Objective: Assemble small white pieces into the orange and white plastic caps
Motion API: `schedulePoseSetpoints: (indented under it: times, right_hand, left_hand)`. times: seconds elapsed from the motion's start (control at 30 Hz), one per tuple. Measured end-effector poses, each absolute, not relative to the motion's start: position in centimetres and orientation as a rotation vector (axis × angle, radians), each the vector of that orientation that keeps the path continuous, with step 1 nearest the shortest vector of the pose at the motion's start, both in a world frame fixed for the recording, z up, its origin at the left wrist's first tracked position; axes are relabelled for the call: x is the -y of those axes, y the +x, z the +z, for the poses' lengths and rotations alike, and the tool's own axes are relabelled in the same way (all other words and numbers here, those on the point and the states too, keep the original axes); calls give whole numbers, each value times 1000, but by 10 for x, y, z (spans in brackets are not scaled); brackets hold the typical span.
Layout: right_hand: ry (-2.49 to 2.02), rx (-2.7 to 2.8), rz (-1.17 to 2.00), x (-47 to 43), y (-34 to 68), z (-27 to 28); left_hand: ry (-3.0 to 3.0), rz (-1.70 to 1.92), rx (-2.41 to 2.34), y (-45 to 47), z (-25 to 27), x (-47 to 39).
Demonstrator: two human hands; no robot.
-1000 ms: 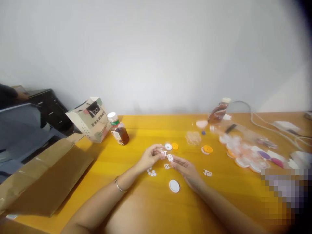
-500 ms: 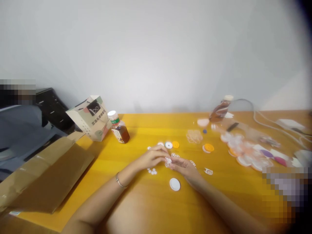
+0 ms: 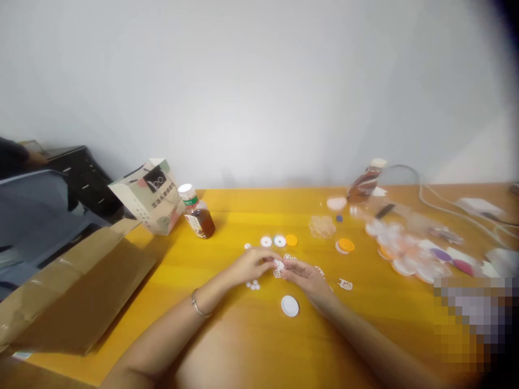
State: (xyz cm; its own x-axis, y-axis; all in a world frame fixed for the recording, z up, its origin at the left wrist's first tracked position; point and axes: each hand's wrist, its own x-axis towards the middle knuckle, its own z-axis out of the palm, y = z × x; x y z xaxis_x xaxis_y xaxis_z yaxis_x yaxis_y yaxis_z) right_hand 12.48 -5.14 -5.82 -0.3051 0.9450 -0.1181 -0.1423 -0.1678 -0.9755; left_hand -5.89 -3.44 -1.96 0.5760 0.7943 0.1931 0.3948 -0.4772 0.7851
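Observation:
Over the middle of the table, my left hand [image 3: 258, 261] and my right hand [image 3: 304, 274] meet fingertip to fingertip. Between them both pinch a small white openwork piece [image 3: 278, 267] with a round, cut-out pattern. Its exact kind is too small to make out. Similar white cut-out pieces lie just behind and to the right of my right hand, one of them [image 3: 345, 284] in plain sight. A white round disc [image 3: 290, 306] rests nearer to me. Small white dots [image 3: 254, 285] lie below my left hand. White rings [image 3: 266, 241] and a yellow disc [image 3: 291, 240] sit behind the hands.
To the left stand a cardboard box [image 3: 89, 292], a paper bag [image 3: 152, 200] and a bottle of dark liquid [image 3: 198, 216]. Rightward are an orange disc [image 3: 346, 245], clear plastic packs [image 3: 409, 251], another bottle [image 3: 367, 182] and cables [image 3: 421, 189]. A person's arm [image 3: 18, 156] shows at far left.
My left fingers have lowered slightly, uncovering a white ring behind them. Both hands keep hold of the white piece in nearly the same spot.

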Motion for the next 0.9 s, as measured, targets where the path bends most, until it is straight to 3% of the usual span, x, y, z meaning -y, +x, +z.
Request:
schedulePoseSetpoints:
  times: [0.5,0.9]
  right_hand:
    - [-1066,1137,1506,55,119,-52]
    - [-1106,1391,1447,56,121,-49]
  left_hand:
    - [1624,875,-988,-48,-31,36]
    - [1475,943,-1079,-43,-44,39]
